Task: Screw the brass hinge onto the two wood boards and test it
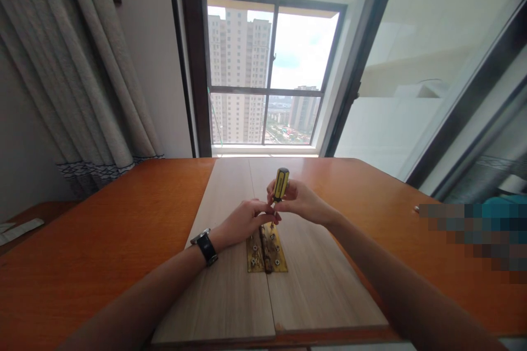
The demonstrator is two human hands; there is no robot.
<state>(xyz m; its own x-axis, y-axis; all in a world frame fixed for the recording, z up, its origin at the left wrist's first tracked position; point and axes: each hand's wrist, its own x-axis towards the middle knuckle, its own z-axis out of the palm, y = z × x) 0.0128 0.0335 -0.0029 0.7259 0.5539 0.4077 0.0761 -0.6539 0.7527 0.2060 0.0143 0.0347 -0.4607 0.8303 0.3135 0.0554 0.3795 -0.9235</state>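
My right hand (302, 203) is closed around a screwdriver (281, 184) with a yellow and black handle, held upright. My left hand (249, 218), with a black-strapped watch (205, 245) on its wrist, has its fingers pressed together at the screwdriver's lower end. Whatever lies between those fingertips is too small to make out. Beneath both hands is a brass-coloured butt hinge (256, 258), opened flat, with several cross-head screws in its leaves. The far end of the hinge is partly hidden by my left hand.
Two pale wooden boards (317, 290) lie side by side on an orange-brown table (135, 214), the hinge spanning their seam. A small object (417, 209) rests near the table's right edge. Beyond the table are a grey curtain (94, 66) and a window (269, 89).
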